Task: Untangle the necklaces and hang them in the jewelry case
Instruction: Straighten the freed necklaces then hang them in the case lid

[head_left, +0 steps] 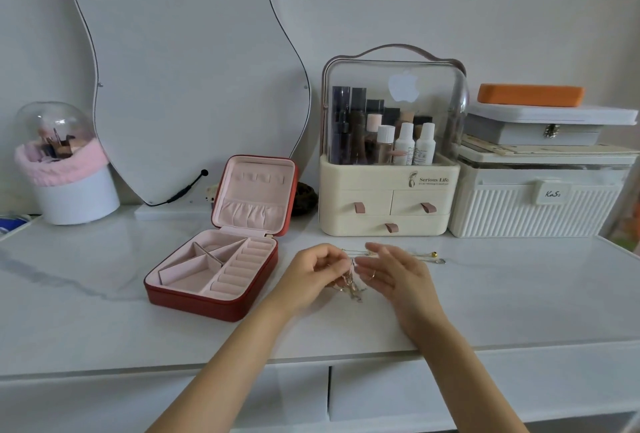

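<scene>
Necklaces point(350, 285) hang in a tangled gold clump between both hands just above the white counter point(104, 311). Left hand point(317, 271) pinches the chains with curled fingers; right hand point(394, 271) has its fingers loosely spread, fingertips at the clump, though whether they grip is unclear. More chain trails right along the counter. Left of the hands, a red jewelry case point(221, 304) sits open, its pink-lined lid upright.
</scene>
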